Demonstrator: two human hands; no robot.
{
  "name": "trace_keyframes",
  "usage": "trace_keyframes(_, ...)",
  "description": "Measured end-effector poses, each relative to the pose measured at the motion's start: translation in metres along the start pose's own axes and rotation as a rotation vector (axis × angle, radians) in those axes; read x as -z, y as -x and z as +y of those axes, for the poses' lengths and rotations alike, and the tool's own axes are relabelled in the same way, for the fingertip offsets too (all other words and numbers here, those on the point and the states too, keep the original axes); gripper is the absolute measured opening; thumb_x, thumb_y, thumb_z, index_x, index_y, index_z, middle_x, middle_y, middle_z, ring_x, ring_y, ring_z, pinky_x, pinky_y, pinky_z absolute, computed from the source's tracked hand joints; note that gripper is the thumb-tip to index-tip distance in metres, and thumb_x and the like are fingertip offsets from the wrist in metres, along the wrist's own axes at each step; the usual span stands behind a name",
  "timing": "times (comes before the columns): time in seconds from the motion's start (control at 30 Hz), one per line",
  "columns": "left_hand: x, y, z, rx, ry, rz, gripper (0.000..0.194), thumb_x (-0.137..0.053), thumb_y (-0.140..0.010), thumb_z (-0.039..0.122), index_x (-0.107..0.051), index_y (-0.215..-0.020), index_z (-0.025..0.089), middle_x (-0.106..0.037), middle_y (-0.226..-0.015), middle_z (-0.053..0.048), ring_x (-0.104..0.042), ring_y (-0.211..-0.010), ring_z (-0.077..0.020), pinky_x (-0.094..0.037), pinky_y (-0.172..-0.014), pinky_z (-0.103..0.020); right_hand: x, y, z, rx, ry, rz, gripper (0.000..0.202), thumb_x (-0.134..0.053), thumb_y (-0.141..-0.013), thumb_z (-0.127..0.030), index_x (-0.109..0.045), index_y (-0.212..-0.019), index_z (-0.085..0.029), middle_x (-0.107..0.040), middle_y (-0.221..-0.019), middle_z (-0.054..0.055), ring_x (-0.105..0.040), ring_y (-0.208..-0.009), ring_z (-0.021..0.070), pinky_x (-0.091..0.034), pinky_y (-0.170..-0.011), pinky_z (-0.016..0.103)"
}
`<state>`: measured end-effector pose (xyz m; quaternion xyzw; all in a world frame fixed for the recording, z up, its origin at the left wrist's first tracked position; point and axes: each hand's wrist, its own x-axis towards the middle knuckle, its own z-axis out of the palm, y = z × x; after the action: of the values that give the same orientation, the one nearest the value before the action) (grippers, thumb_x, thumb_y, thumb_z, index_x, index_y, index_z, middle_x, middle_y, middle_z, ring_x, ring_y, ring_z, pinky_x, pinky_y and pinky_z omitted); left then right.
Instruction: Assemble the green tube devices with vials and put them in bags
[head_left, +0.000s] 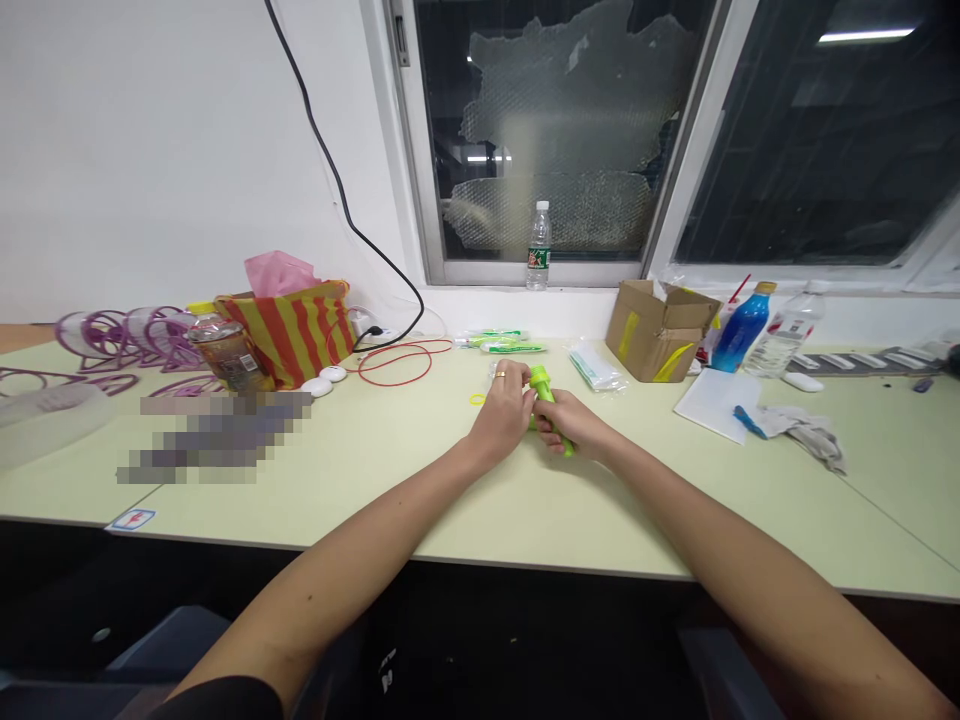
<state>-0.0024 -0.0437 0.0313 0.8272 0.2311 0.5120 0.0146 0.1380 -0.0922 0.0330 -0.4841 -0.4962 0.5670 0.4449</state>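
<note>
The right grip (pixel 566 420) is grasping a green tube (pixel 546 388), which is slanting just above the middle of the table (pixel 360 470), its ridged end pointing away from the person. The left grip (pixel 504 415), wearing a gold ring, is curling in beside that ridged end; its fingertips are hiding one another, so whether it is pinching something cannot be told.

Labels are showing in several places, but none is giving up a readable word. The bottle (pixel 538 255) on the windowsill is wearing a green label with red and white marks. On the right, a clear bottle (pixel 784 335) is carrying a pale label with red print, and a blue bottle (pixel 739 335) is standing just beside it. A drink (pixel 232 360) at left is showing a small white patch. A sticker (pixel 133 520) on the table's front edge is bearing a red mark inside a blue outline. White marks (pixel 387 670) below the table are looking like lettering, too small to read.

The fingers are covering much of the tube, and another green bit is peeking out between the hands, its shape unclear. A yellow loop (pixel 478 400) is lying near the left grip. Blocky blurring is masking something dark at left. Clear plastic (pixel 52 420) is running off the left edge, and the carton's (pixel 649 335) walls are concealing most of its contents.
</note>
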Motion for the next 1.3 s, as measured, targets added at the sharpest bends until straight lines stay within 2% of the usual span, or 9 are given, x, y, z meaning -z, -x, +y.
trace_keyframes(0.17, 0.0, 0.001, 0.0, -0.045, -0.068, -0.07, 0.025, -0.046, -0.084, 0.005, -0.038, -0.101, 0.02, -0.045, -0.097, -0.006, -0.049, -0.087, -0.0187, -0.049, -0.076, -0.034, -0.002, -0.002, 0.005, 0.03, 0.126, 0.074, 0.018, -0.056, -0.082, -0.03, -0.039, -0.078, -0.023, -0.042, -0.054, -0.006, -0.038, -0.036, 0.0086, -0.029, -0.03, 0.021)
trace_keyframes(0.33, -0.007, 0.005, 0.003, -0.088, -0.202, -0.058, 0.03, -0.039, -0.083, 0.0, -0.041, -0.108, 0.017, -0.045, -0.1, -0.009, -0.049, -0.093, -0.0219, -0.048, -0.082, -0.038, -0.003, -0.003, 0.007, 0.061, 0.253, 0.141, 0.014, -0.052, -0.082, -0.024, -0.04, -0.074, -0.022, -0.043, -0.049, -0.005, -0.041, -0.034, 0.0107, -0.033, -0.029, 0.023)
trace_keyframes(0.53, -0.011, 0.008, 0.005, -0.093, -0.281, -0.06, 0.03, -0.039, -0.083, -0.001, -0.044, -0.108, 0.014, -0.047, -0.1, -0.011, -0.049, -0.095, -0.0234, -0.048, -0.085, -0.04, -0.003, -0.002, 0.006, 0.058, 0.377, 0.161, 0.013, -0.049, -0.085, -0.025, -0.042, -0.075, -0.021, -0.044, -0.043, -0.005, -0.043, -0.031, 0.0123, -0.037, -0.03, 0.024)
trace_keyframes(0.73, -0.009, 0.008, 0.005, -0.128, -0.251, -0.002, 0.027, -0.037, -0.084, 0.0, -0.04, -0.105, 0.017, -0.045, -0.096, -0.009, -0.047, -0.091, -0.0223, -0.049, -0.081, -0.038, -0.002, -0.001, 0.005, 0.056, 0.432, 0.181, 0.011, -0.047, -0.087, -0.027, -0.042, -0.08, -0.021, -0.046, -0.043, -0.005, -0.046, -0.031, 0.0132, -0.036, -0.031, 0.023)
trace_keyframes(0.97, -0.008, 0.006, -0.006, -0.197, -0.205, -0.026, 0.029, -0.039, -0.084, -0.001, -0.038, -0.106, 0.018, -0.044, -0.095, -0.008, -0.047, -0.088, -0.021, -0.049, -0.078, -0.036, 0.004, -0.002, 0.006, 0.032, 0.475, 0.166, 0.007, -0.046, -0.087, -0.025, -0.041, -0.083, -0.021, -0.047, -0.043, -0.005, -0.045, -0.031, 0.0134, -0.035, -0.031, 0.023)
trace_keyframes(1.3, -0.013, 0.007, -0.007, -0.119, -0.201, -0.06, 0.029, -0.037, -0.083, -0.001, -0.038, -0.105, 0.018, -0.042, -0.098, -0.008, -0.048, -0.087, -0.0204, -0.048, -0.076, -0.036, 0.004, -0.003, 0.005, 0.028, 0.591, 0.251, 0.007, -0.049, -0.086, -0.026, -0.045, -0.087, -0.02, -0.049, -0.044, -0.004, -0.048, -0.031, 0.0155, -0.032, -0.03, 0.023)
